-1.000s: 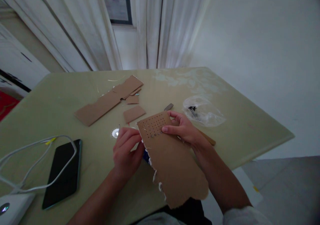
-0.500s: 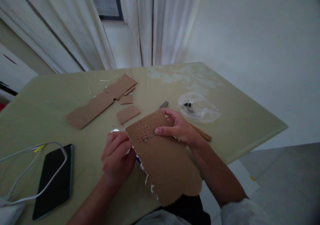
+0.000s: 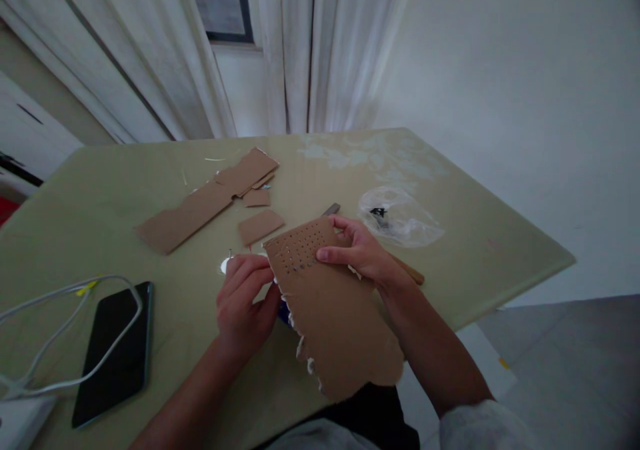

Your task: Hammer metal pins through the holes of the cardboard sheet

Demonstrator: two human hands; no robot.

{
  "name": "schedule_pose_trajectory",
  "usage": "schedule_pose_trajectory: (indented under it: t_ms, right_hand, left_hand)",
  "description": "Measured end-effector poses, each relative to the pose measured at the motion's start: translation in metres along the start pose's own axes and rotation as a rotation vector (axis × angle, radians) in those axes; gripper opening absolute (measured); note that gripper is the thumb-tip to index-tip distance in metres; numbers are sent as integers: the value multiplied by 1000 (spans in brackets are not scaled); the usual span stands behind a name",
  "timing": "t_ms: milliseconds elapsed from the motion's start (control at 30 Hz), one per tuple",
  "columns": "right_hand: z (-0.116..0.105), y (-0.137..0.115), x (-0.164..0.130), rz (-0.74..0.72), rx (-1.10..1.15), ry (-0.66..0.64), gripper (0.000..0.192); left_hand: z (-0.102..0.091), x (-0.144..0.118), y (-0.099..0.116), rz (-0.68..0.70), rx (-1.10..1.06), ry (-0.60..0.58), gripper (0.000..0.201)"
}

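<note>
In the head view, a torn sheet of cardboard with a grid of small punched holes near its far end was held above the near edge of the desk. The right hand was clamped on the sheet's far right edge, thumb behind and forefinger laid across the face just beside the holes. The left hand was closed at the sheet's left edge, its fingertips pinched together on something thin, seemingly a needle or pin; what exactly was pinched could not be told. The sheet was judged light and fairly stiff, though ragged and weak along its torn left margin, so a hold on the sound right edge or the flat face was judged safer than on the frayed side. Farther off on the desk, cardboard offcuts lay to the left, a clear plastic bag to the right, and a wooden-handled tool was partly hidden behind the right wrist. A dark phone crossed by a white cable lay near left.
</note>
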State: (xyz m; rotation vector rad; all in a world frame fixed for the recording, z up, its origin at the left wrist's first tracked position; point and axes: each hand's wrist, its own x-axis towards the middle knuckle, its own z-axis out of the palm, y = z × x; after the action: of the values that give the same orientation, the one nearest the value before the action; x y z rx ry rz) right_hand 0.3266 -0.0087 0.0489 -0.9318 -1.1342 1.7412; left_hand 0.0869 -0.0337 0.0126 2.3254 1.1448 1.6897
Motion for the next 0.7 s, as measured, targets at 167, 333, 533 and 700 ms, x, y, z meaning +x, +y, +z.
schedule_pose_trajectory:
  t_ms: [167, 333, 533, 700]
  right_hand:
    - [1, 1, -1, -11, -16, 24, 52]
    - [-2, 3, -1, -62, 44, 35, 50]
    - [-3, 2, 1, -45, 69, 14, 50]
    - [1, 0, 1, -16, 43, 11, 51]
  left_hand:
    - [0, -2, -2, -7, -28, 2, 13]
    - [2, 1, -4, -52, 19, -48, 6]
    - [-1, 4, 0, -10, -26, -53, 10]
    - [-1, 2, 1, 20, -66, -24, 16]
